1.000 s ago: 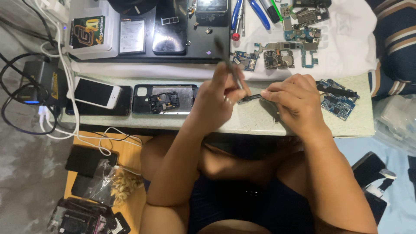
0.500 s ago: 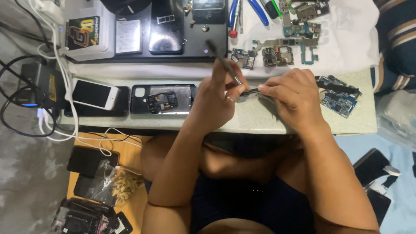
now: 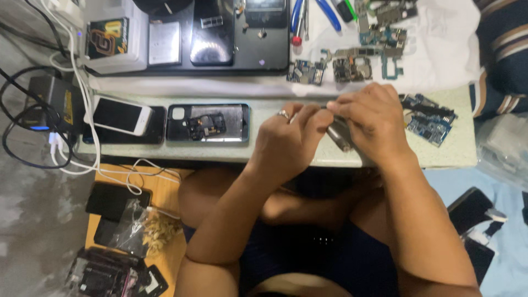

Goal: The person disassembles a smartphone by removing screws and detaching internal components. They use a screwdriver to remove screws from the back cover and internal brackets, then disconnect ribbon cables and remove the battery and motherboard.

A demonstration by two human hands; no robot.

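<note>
My tweezers have dropped from view; both hands (image 3: 335, 129) now pinch a grey tool (image 3: 340, 135), frame centre.

Metal tool (image 3: 341, 135): mostly covered by right hand (image 3: 371, 124) and left hand (image 3: 289, 140); its tip is hidden. Small part pinched between the fingertips: too small to identify. Blue-handled pliers (image 3: 313, 11): cut off by the top edge. Striped cloth (image 3: 503, 55): cut off at right.

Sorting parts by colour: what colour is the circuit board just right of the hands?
Blue, with small dark and metallic components: the circuit board shows best in the head view, beside the right hand.
</note>
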